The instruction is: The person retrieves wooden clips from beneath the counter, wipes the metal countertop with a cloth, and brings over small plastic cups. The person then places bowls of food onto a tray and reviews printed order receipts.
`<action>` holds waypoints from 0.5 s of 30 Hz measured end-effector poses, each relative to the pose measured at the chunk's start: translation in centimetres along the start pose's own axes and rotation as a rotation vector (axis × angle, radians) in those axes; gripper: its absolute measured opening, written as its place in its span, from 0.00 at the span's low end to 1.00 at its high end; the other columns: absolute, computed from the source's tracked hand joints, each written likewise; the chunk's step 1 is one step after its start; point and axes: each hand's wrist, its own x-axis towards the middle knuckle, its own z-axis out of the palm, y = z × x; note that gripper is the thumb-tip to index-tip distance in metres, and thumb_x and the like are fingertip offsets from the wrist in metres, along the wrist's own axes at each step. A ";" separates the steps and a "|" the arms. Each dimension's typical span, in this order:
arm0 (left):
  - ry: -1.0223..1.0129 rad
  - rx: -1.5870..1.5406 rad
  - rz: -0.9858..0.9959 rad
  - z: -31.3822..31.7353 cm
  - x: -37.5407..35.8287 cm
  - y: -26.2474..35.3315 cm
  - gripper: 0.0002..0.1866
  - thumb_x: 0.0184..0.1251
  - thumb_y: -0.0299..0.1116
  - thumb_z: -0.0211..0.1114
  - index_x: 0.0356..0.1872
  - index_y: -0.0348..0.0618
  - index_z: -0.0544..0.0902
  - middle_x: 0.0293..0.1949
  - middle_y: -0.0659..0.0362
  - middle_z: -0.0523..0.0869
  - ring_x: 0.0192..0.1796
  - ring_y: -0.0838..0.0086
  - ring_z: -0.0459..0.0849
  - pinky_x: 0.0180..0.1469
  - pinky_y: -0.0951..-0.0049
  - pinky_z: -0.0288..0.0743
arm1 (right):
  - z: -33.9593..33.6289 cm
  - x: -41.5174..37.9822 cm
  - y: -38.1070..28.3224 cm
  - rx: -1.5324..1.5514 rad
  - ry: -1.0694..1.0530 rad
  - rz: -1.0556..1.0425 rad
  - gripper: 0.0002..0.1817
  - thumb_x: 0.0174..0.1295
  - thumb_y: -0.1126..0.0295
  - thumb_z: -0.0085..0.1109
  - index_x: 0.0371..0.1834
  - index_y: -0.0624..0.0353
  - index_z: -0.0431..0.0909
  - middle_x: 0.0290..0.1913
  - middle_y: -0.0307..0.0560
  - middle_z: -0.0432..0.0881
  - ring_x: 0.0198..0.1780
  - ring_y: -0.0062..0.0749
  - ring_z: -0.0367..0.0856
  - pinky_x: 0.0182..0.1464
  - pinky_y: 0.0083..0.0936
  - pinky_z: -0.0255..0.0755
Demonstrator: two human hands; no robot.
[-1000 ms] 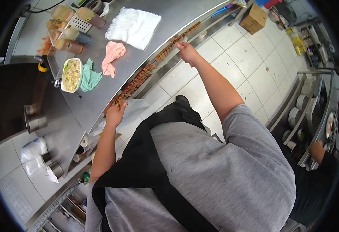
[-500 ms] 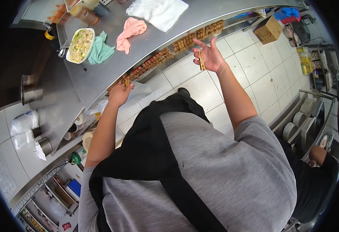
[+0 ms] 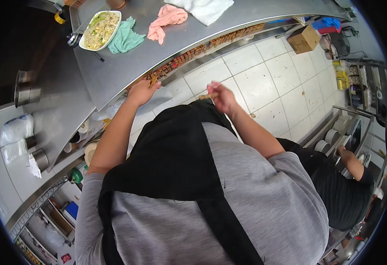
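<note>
Under the front edge of the steel counter [image 3: 114,79] runs a long row of small brown pieces [image 3: 193,55] that look like wooden clothespins, packed side by side. My left hand [image 3: 143,92] is at the near end of this row, fingers closed on a wooden clothespin [image 3: 154,81]. Away from the row, over the floor and close to my apron [image 3: 167,154], my right hand [image 3: 223,98] is curled and slightly blurred. It pinches another light-brown clothespin [image 3: 207,96].
A white dish of food [image 3: 100,30], a green cloth [image 3: 126,37], a pink cloth [image 3: 167,22] and a white towel [image 3: 204,9] lie on the counter. A cardboard box [image 3: 304,39] stands at far right. Another person in black [image 3: 341,194] is behind me, right, by a rack.
My right hand has come back from the row toward my body, its spread fingers now curled around the clothespin. My left hand stays by the row's near end. The view has shifted slightly.
</note>
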 end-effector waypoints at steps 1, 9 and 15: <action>-0.012 -0.003 0.026 -0.1 0.0 -0.2 0.28 0.70 0.61 0.52 0.39 0.47 0.88 0.46 0.46 0.85 0.50 0.50 0.83 0.54 0.54 0.74 | -1.6 -0.1 1.6 -0.171 -0.020 0.015 0.13 0.73 0.73 0.44 0.58 0.61 0.70 0.49 0.53 0.80 0.44 0.33 0.81 0.49 0.24 0.77; -0.092 0.242 0.089 -0.1 -0.1 -1.7 0.24 0.71 0.56 0.54 0.45 0.47 0.87 0.53 0.46 0.82 0.52 0.50 0.82 0.57 0.57 0.74 | 0.6 -5.5 2.2 -1.470 -0.495 -0.007 0.15 0.66 0.68 0.60 0.53 0.62 0.82 0.51 0.51 0.85 0.52 0.37 0.83 0.58 0.29 0.73; 0.413 0.458 0.615 3.1 -3.9 -7.5 0.17 0.65 0.43 0.64 0.54 0.57 0.86 0.65 0.48 0.72 0.64 0.53 0.73 0.63 0.54 0.69 | 1.6 -3.9 2.2 -2.028 -0.550 0.151 0.15 0.61 0.62 0.60 0.43 0.61 0.86 0.41 0.60 0.86 0.46 0.49 0.84 0.50 0.39 0.75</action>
